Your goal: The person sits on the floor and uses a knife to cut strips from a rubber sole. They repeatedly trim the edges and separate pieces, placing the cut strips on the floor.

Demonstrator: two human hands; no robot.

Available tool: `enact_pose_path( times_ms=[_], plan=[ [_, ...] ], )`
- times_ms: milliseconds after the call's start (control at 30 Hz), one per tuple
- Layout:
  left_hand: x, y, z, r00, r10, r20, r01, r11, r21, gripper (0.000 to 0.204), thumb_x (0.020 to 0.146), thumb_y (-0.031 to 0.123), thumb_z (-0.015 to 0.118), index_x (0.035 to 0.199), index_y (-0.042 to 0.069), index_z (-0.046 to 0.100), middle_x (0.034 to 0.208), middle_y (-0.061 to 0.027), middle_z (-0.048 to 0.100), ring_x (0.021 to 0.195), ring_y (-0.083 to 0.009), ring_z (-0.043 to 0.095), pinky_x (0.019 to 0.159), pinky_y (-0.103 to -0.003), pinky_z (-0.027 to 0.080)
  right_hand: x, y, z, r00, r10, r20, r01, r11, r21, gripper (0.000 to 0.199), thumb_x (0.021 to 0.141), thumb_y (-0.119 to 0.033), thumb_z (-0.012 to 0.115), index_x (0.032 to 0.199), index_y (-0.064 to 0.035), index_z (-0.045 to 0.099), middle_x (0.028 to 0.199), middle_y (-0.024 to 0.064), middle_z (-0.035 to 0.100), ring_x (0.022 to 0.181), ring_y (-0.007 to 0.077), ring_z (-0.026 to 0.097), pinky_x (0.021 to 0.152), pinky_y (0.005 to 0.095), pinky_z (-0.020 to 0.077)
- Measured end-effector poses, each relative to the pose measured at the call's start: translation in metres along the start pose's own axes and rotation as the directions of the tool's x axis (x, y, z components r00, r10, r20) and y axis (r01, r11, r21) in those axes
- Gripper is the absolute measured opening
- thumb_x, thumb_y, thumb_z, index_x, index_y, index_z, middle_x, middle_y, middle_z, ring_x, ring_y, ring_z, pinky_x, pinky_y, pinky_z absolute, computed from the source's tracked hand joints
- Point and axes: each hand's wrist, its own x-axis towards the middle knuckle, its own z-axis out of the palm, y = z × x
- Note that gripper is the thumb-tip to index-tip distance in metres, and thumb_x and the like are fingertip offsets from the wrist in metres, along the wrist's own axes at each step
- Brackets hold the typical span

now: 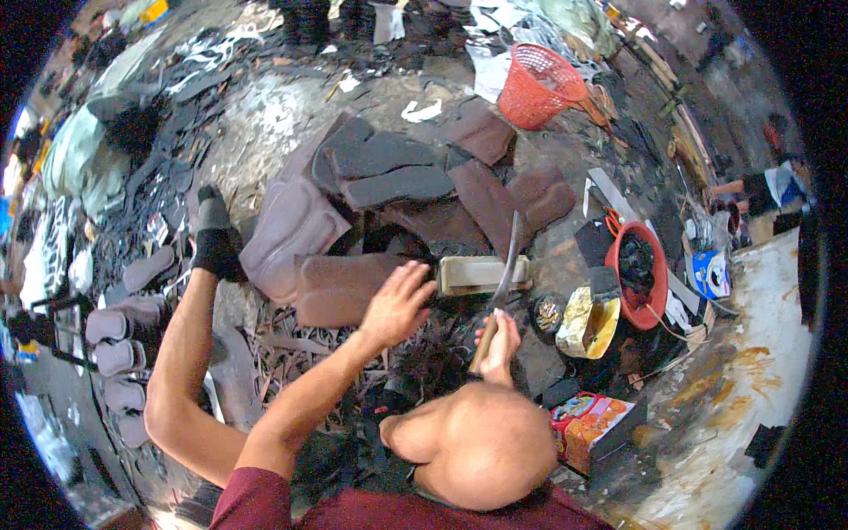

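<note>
A long curved knife (505, 287) with a wooden handle is in my right hand (502, 343), which is closed round the handle. Its blade points up and away, passing over the right part of a pale rectangular block (477, 276) like a sharpening stone. My left hand (399, 306) holds nothing; its fingers are stretched out near the block's left end. Beside that hand lies a brown moulded sheet (344, 287) with sole-like outlines. Whether the fingers touch the sheet I cannot tell.
More brown and black sole-shaped sheets (389, 157) are heaped beyond the block. To the right stand a red bowl (655, 305) with dark contents and a gold-coloured container (587, 322). A red basket (537, 87) stands farther back. Stacked soles (119, 340) lie left of my leg (181, 362).
</note>
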Motion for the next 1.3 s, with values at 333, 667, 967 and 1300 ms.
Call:
enact_pose_path(
  times_ms=[333,667,967,1300],
  plan=[
    [0.223,-0.030,0.081,0.796,0.090,0.599,-0.350,0.875,0.334,0.083,0.082,0.041,0.068,0.151,0.051,0.024,0.164,0.0093,0.016,0.150,-0.0379,0.010,0.101,-0.085,0.010,-0.057,0.015,-0.073,0.972,-0.123,-0.199,0.090,0.981,-0.170,0.029,0.099,-0.026,0.058,0.119,-0.0051,0.056,0.090,0.0092,0.065,0.058,0.0156,0.061,0.046,0.0271,0.0488],
    [0.212,-0.144,0.005,0.987,0.064,-0.146,-0.034,0.979,0.202,0.052,0.089,0.021,0.066,0.138,0.012,0.052,0.145,-0.0187,0.047,0.138,-0.0379,0.039,0.116,-0.049,0.029,0.011,0.004,0.000,0.998,-0.030,0.054,0.042,0.968,-0.248,0.034,0.094,-0.024,0.067,0.119,-0.0019,0.060,0.090,0.0067,0.067,0.058,0.0113,0.063,0.044,0.0223,0.0437],
    [-0.037,-0.055,-0.058,0.928,0.036,0.370,-0.165,0.932,0.323,0.079,0.075,0.032,0.078,0.145,0.017,0.044,0.156,-0.0169,0.030,0.146,-0.0402,0.024,0.117,-0.060,0.019,0.003,0.071,-0.095,0.930,-0.363,-0.061,0.329,0.895,-0.302,0.026,0.089,-0.021,0.074,0.099,0.0008,0.064,0.083,0.0073,0.070,0.059,0.0130,0.064,0.048,0.0236,0.0474],
    [-0.055,-0.070,-0.075,0.944,-0.057,0.326,-0.098,0.893,0.439,0.093,0.074,0.051,0.076,0.150,0.016,0.037,0.157,-0.0211,0.026,0.147,-0.0413,0.019,0.119,-0.056,0.016,0.062,0.008,-0.006,0.685,-0.714,0.142,0.483,0.300,-0.823,0.057,0.091,-0.014,0.062,0.145,-0.0176,0.047,0.104,0.0146,0.049,0.097,0.0338,0.054,0.080,0.0460,0.0469]
  ],
)
